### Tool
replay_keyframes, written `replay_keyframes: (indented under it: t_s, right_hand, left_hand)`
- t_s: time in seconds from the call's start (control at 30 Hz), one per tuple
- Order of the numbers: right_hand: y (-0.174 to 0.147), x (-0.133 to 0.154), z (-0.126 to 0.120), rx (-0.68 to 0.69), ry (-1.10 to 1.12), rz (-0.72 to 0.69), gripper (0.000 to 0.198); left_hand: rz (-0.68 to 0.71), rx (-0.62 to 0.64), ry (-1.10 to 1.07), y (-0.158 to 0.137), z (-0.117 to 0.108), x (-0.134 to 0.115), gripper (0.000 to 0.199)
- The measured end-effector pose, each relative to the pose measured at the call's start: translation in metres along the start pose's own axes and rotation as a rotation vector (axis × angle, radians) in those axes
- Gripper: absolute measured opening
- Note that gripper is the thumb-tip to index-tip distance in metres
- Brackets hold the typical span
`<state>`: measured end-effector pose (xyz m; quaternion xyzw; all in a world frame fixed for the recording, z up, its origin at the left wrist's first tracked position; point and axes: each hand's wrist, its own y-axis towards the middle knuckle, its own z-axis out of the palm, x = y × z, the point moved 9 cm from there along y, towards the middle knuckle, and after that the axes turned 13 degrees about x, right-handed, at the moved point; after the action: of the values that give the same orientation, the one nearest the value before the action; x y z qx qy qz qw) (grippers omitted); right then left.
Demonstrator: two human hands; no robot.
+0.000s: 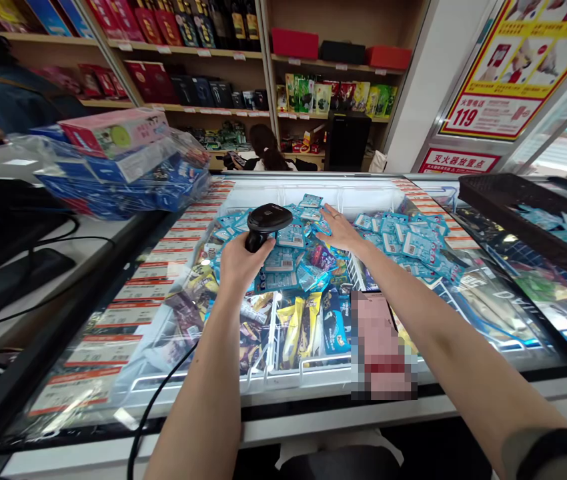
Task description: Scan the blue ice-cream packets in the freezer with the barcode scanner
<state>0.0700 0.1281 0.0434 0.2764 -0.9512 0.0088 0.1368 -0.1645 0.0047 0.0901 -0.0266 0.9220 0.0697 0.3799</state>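
My left hand [243,257] is wrapped round the handle of a black barcode scanner [269,219], whose head points to the right above the freezer. Small blue packets [283,260] lie in a loose heap on the glass lid beneath it. At the heap's far right side, my right hand [338,230] has its fingers spread over the packets; whether it presses on them I cannot tell. A second pile of blue packets [408,240] lies to the right of that hand. A black cable [163,387] runs beside my left forearm.
Wrapped ice creams [303,327] fill baskets under the glass. A blurred pink flat object [381,347] lies near the front edge. Plastic-wrapped boxes [128,160] stand left, a dark tray [528,213] right. One person [28,100] is at left, another [268,150] behind the freezer.
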Motion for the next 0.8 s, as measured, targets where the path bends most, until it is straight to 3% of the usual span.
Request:
replay_keyframes:
  t_s: [0.17, 0.37, 0.47, 0.6, 0.8]
  right_hand:
    - [0.041, -0.009, 0.011, 0.118, -0.047, 0.029, 0.092]
    - [0.053, -0.007, 0.014, 0.205, -0.146, 0.001, 0.067]
    - [0.037, 0.002, 0.008, 0.161, -0.191, -0.052, 0.058]
    - [-0.008, 0.024, -0.002, 0.106, -0.229, -0.213, 0.055]
    - [-0.065, 0.030, -0.009, 0.097, -0.044, -0.302, 0.045]
  left_hand:
    - [0.005, 0.004, 0.045, 0.004, 0.003, 0.004, 0.045]
    - [0.008, 0.010, 0.037, 0.003, 0.007, 0.005, 0.045]
    - [0.001, 0.003, 0.039, 0.003, 0.007, 0.005, 0.045]
    - [0.001, 0.017, 0.061, 0.002, 0.010, 0.002, 0.045]
    - [0.026, 0.028, 0.085, 0.000, 0.017, -0.005, 0.046]
